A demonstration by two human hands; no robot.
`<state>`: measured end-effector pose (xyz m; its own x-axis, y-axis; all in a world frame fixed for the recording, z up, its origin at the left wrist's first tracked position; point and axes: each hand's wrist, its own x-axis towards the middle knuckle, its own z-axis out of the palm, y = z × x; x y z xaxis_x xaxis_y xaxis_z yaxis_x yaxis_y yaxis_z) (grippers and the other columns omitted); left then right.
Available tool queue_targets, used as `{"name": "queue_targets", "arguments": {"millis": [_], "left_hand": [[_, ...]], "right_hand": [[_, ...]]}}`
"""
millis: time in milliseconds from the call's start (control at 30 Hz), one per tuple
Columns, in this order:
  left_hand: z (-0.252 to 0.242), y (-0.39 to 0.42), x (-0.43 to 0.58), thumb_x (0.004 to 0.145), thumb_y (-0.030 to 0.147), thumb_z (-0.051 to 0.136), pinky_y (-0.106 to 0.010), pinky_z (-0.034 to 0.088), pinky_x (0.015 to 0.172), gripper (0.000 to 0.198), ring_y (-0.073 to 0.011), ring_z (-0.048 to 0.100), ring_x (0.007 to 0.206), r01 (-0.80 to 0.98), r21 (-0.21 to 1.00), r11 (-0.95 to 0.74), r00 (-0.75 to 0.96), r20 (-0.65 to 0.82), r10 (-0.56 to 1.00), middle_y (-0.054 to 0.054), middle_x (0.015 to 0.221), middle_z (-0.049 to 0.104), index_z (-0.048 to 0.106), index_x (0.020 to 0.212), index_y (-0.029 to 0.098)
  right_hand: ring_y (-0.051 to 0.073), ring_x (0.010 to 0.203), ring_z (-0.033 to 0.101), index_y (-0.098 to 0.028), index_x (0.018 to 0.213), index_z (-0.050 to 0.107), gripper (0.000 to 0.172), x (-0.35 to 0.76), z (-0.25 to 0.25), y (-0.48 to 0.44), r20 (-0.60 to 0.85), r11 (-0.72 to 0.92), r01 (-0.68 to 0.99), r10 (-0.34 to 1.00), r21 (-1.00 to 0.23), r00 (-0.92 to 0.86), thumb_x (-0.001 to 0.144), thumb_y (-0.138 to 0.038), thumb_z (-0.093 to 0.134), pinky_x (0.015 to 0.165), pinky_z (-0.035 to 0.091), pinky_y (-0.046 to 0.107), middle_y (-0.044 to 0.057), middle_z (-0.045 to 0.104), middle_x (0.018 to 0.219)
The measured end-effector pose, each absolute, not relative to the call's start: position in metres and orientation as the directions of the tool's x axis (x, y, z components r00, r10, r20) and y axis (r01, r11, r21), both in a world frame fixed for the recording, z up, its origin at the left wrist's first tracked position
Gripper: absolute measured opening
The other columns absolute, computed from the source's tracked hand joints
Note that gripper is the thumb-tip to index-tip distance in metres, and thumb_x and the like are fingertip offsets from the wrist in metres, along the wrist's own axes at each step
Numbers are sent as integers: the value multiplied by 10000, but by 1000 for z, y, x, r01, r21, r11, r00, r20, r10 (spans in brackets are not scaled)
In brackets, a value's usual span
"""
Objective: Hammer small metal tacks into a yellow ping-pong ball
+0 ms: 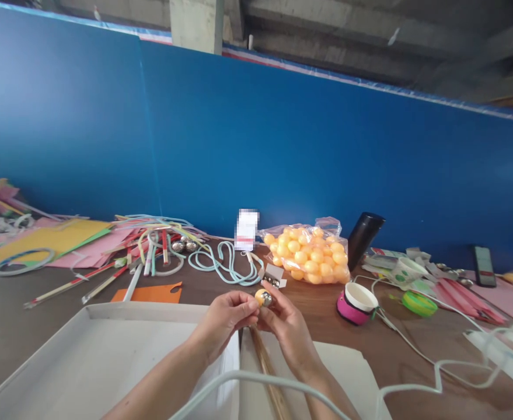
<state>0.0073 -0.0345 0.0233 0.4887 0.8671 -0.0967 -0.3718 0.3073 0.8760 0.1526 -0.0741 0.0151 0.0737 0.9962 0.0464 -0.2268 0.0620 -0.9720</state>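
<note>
Reporting on the piece in hand: a small orange ball (259, 296) and a silver metallic piece (266, 299) sit against each other at the fingertips, nearer the wearer than the bag of orange balls (311, 254) and left of its middle. Whether the two are joined or only pressed together cannot be determined.

The left hand (230, 312) pinches the orange side between thumb and fingers. The right hand (288, 321) has thumb and forefinger closed about the silver side, forefinger raised.

Handling, in this inspector's judgement: both parts look smooth and apt to roll, so light, opposed fingertip pressure serves best. The contact line should stay visible, with one hand steadying while the other adjusts. Squeezing hard could make either part slip.

Surroundings: a small open box (275, 270) of silver pieces stands just before the bag's near left corner. Further left of the bag lies a coiled pale blue cord (227, 267). A white tray (147, 312) occupies the area left of the bag and nearer the wearer. The magenta-banded cup (356, 309) stands near the bag's right front; a black cylinder (364, 236) leans just right of the bag.
</note>
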Motion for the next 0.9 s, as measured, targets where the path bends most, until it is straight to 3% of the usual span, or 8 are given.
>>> {"name": "queue_targets", "arguments": {"millis": [433,667,900], "left_hand": [[19,-32,9,671,319,700,-159,372,495,237,-49,481,513,-386,867,314,509,-84,857,-7,594,548,596,702,108],[15,-31,10,679,319,695,-157,353,485,230,-41,450,506,-415,861,293,496,-55,867,11,590,514,604,721,111],[15,-31,9,685,306,696,-144,365,490,218,-45,467,545,-474,793,383,541,-80,837,1,632,508,609,719,110]], "right_hand": [[240,949,604,-272,1281,471,524,148,19,-78,107,121,-161,990,-979,95,785,-365,609,722,545,340,53,618,1135],[232,878,626,-249,1269,488,552,144,21,-78,150,168,-105,976,-980,158,753,-370,642,676,560,338,59,669,1016],[218,838,628,-241,1259,500,533,141,23,-82,173,185,-49,966,-981,195,756,-347,641,653,567,324,52,669,983]]}}
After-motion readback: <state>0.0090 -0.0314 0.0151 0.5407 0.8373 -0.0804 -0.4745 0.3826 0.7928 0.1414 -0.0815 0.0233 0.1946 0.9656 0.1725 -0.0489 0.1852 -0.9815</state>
